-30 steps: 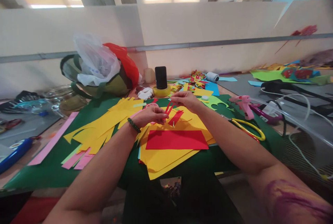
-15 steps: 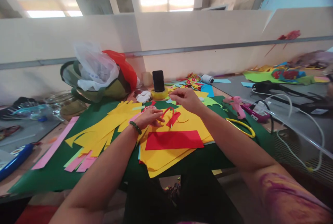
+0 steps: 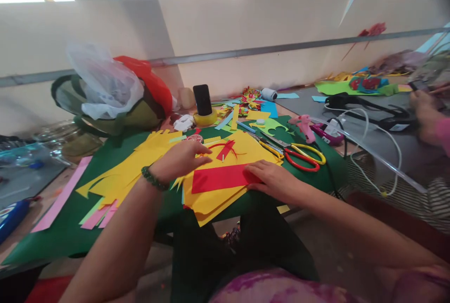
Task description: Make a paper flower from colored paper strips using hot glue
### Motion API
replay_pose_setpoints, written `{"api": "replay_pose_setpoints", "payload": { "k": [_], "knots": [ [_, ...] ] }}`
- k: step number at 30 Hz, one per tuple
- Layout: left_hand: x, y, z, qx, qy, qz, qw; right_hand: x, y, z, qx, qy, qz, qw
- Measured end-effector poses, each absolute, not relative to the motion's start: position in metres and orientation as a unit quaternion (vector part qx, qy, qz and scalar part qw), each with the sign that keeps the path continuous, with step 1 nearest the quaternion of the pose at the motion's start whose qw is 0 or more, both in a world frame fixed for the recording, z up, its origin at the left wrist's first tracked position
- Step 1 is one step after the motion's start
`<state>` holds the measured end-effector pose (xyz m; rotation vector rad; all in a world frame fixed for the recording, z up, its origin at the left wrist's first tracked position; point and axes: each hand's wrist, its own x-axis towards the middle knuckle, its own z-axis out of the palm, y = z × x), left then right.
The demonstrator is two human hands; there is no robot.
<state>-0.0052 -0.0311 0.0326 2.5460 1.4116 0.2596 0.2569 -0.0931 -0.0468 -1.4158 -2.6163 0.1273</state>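
A red paper strip [image 3: 220, 178] lies across stacked yellow sheets [image 3: 207, 209] on the green-covered work surface. My right hand [image 3: 274, 178] has its fingers and thumb around the strip's right end. Over the left side of the stack is my left hand [image 3: 181, 158], wearing a green bead bracelet; its fingers are apart and nothing shows in them. A smaller red paper piece [image 3: 225, 150], with thin curved red strips beside it, rests just beyond the large strip. To the right lie red-handled scissors [image 3: 302, 162] and yellow-handled scissors [image 3: 311, 150].
Cut yellow paper [image 3: 116, 171] and pink strips [image 3: 65, 195] are spread at left. Behind stand a phone [image 3: 203, 99] on a yellow roll and a bag [image 3: 116, 101]. A pink glue gun [image 3: 304, 127] and white cable are at right. Another person's hand [image 3: 422, 103] shows at far right.
My right hand has come down from above the stack onto the red strip's right end, uncovering the scissors. My left hand has drawn back slightly to the left. The view has shifted.
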Motion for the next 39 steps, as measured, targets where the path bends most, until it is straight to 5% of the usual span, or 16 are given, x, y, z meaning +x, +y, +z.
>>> {"api": "replay_pose_setpoints", "payload": {
  "k": [7, 21, 26, 39],
  "knots": [
    [0.000, -0.088, -0.001, 0.881, 0.466, -0.017, 0.076, 0.266, -0.086, -0.060, -0.398, -0.903, 0.026, 0.156],
    [-0.005, -0.098, -0.036, 0.856, 0.503, 0.120, -0.019, 0.269, -0.063, -0.055, -0.318, -0.896, 0.041, 0.307],
    [-0.007, -0.104, -0.050, 0.856, 0.499, 0.127, -0.040, 0.262, -0.064, -0.072, -0.303, -0.907, 0.002, 0.294],
    [-0.016, -0.118, -0.053, 0.744, 0.594, 0.244, 0.184, 0.265, -0.050, -0.065, -0.413, -0.838, 0.249, 0.253]
  ]
}}
